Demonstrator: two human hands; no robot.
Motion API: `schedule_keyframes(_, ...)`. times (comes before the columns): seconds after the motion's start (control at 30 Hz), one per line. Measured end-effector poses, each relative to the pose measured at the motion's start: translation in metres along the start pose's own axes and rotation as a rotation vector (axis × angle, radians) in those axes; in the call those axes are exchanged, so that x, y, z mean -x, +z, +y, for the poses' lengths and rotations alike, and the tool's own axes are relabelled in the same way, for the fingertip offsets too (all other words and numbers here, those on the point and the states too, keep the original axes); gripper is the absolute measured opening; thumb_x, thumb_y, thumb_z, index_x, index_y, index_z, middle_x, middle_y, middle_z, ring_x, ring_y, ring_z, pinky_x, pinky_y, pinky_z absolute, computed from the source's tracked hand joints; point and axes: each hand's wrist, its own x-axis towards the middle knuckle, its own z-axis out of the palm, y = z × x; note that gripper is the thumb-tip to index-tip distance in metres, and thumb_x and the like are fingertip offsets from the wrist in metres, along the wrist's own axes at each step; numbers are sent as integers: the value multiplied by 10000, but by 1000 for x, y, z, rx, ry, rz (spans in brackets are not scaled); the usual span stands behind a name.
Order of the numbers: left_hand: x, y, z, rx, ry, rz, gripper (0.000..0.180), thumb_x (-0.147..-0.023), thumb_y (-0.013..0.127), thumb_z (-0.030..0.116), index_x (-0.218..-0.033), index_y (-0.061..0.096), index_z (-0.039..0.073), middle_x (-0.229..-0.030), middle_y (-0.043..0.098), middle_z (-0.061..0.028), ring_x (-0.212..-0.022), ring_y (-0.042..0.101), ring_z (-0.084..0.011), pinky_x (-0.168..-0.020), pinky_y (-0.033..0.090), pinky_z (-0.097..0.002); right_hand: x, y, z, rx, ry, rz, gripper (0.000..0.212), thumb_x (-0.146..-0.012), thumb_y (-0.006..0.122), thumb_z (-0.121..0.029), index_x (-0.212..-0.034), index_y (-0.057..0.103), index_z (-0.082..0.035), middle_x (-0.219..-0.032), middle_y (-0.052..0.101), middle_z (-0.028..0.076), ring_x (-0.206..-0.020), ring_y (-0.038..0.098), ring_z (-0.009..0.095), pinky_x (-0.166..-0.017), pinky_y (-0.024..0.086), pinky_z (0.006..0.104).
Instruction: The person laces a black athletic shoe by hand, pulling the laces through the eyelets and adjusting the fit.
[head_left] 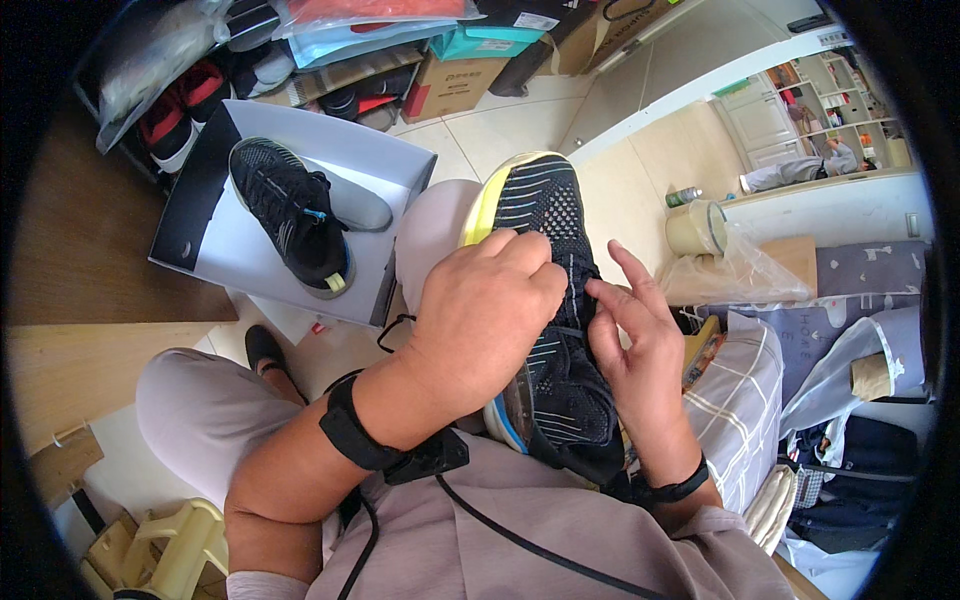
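A black knit sneaker (565, 215) with white dashes and a yellow and blue sole edge lies across my lap, toe pointing away. My left hand (488, 318) is closed over its lacing area, fingers curled inward. The fingertips are hidden, but a thin dark shoelace (395, 322) loops out beside this hand. At the sneaker's right side is my right hand (637, 335), open, its fingers spread and one fingertip at the lacing. The matching black sneaker (285, 205) rests in an open shoebox (405, 165) at the left, with a grey shoe-shaped insert (358, 205) beside it.
Shoes (168, 130) and bags crowd the far left, near a brown carton (455, 85). A mirror (790, 120) leans at the far right. Right of me are a cream bin (697, 228) and checked cloth (745, 400). A yellow stool (175, 545) stands lower left.
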Motion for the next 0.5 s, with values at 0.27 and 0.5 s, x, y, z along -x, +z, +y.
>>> schedule_keyframes(0.27,-2,2,-3,3,34,66,33,-692,587,109,-702,575,80,-772,519,-43,-792,574,-206,-640,506,-317,1,13,8,-368,51,89,249,-800,601,94,-1027,679,27,-1385,468,220,-897,660,195,-805,508,277)
schedule_keyframes(0.5,-3,4,-3,-4,12,45,92,-752,697,124,-808,632,90,-792,571,-35,-745,580,-233,-638,481,-356,-4,14,19,-455,117,67,198,-823,632,71,-1003,696,18,-1249,587,206,-922,641,168,-792,508,263)
